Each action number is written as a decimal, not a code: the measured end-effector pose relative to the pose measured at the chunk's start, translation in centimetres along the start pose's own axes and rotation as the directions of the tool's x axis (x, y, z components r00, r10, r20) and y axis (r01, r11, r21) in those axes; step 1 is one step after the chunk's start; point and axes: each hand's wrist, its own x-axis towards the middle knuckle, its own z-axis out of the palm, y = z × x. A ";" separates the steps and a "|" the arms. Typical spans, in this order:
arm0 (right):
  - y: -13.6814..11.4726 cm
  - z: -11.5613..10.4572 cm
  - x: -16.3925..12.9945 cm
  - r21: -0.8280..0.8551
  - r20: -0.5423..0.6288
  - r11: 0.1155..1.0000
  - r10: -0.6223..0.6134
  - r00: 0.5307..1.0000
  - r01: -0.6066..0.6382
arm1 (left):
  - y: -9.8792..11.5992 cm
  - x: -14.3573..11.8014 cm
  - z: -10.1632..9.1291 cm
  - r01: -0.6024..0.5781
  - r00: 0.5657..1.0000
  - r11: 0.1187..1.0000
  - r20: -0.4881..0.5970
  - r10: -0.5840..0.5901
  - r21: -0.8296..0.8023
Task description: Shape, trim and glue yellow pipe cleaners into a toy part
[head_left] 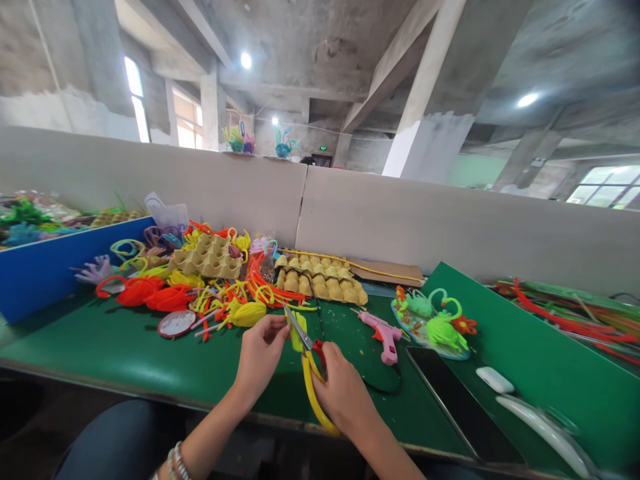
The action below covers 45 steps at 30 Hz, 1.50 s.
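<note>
Yellow-handled scissors (313,387) are gripped in my right hand (345,393), their metal blades pointing up and to the left. Fingers and thumb of my left hand (263,353) are pinched together at the blade tips, on a fuzzy yellow-green pipe cleaner piece (299,332). The blades cross in front of this piece, so its exact hold is partly hidden. A small red part shows beside my right fingers; I cannot make out what it belongs to. Just beyond my left hand lies a yellow pipe cleaner bundle (247,313).
A pink glue gun (385,335) lies right of my hands, near a decorated piece with green swans (445,330). A phone (457,400) and white case (495,380) are further right. Egg trays (320,277) and red pipe cleaner bundles (143,291) sit behind, between blue (75,260) and green dividers (520,360).
</note>
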 end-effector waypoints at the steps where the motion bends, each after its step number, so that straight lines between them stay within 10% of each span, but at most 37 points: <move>1: 0.0 0.0 0.0 0.004 -0.001 1.000 -0.001 1.000 0.001 | 0.0 0.0 0.0 0.000 1.000 1.000 -0.001 0.000 -0.001; 16: 0.3 -1.0 0.4 0.043 0.048 0.997 0.056 0.997 -0.058 | -0.3 0.3 -0.2 0.005 1.000 1.000 0.005 -0.005 -0.022; 29: 4.5 -2.0 1.7 -0.298 -0.332 0.955 -0.092 0.939 -0.012 | -0.1 0.4 -0.2 -0.010 1.000 1.000 -0.015 0.010 -0.001; 36: 4.8 -1.4 1.8 -0.231 -0.424 0.970 -0.174 0.889 0.080 | -0.3 0.4 -0.4 -0.032 0.999 0.999 0.013 0.032 0.022; 45: 2.7 -0.9 1.0 -0.025 -0.289 0.989 -0.149 0.946 0.148 | 0.1 0.3 -0.5 -0.055 0.998 0.996 0.033 0.053 0.075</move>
